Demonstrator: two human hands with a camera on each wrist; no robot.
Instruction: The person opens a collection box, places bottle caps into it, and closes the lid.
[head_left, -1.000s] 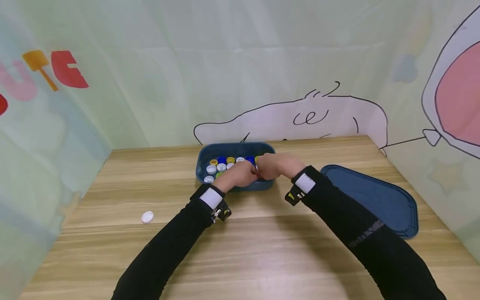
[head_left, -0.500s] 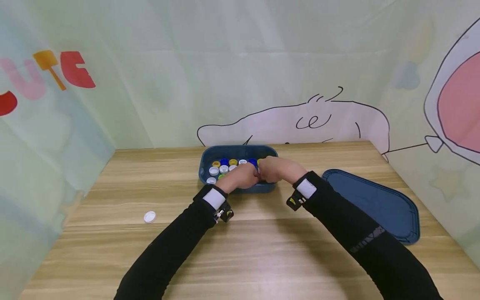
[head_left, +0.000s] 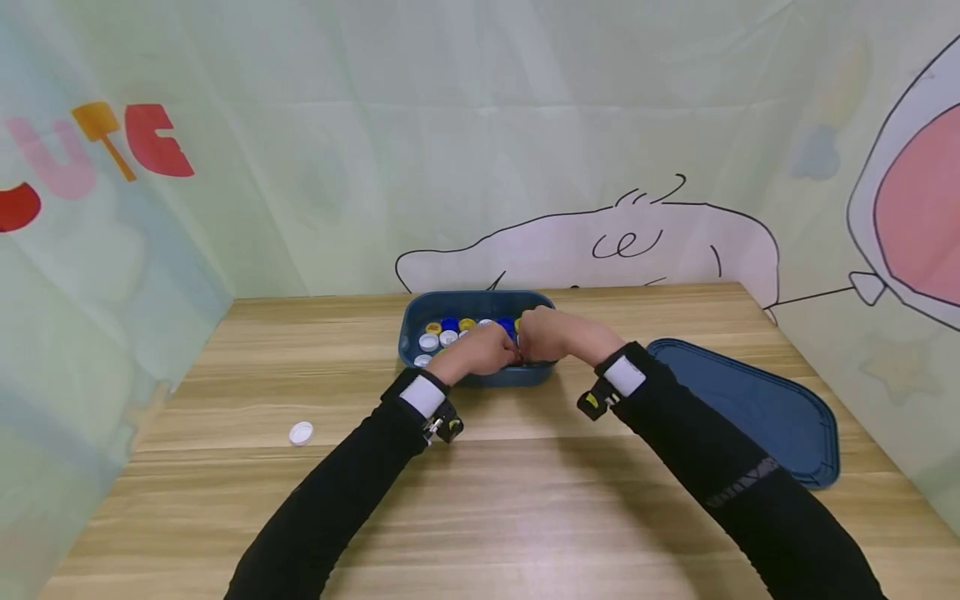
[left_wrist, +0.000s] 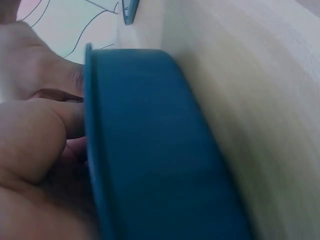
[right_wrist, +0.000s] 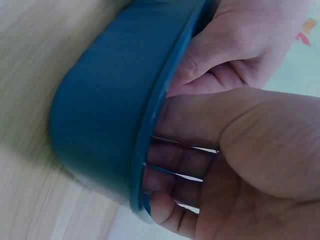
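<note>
A dark blue plastic box [head_left: 517,377] stands at the back of the table, with white, blue and yellow bottle caps [head_left: 448,338] inside. My left hand [head_left: 482,348] reaches over its front rim, back of the hand up. Meeting it from the right, my right hand [head_left: 557,335] also dips into the box. Thumbs and fingers of the two hands come close together in the right wrist view, where the right hand [right_wrist: 260,145] has bent fingers. The box wall [left_wrist: 145,140] hides the fingertips in the left wrist view, so anything between them is out of sight.
One white bottle cap [head_left: 301,433] lies on the table to the left. A flat blue lid or tray [head_left: 750,408] rests at the right, partly behind the right sleeve. Printed fabric walls [head_left: 315,183] border the wooden table [head_left: 487,500] at the back and sides.
Both hands stay in the box with only slight shifts; the right wrist has moved a little to the right. The head view has tilted slightly, so the scene sits lower.
</note>
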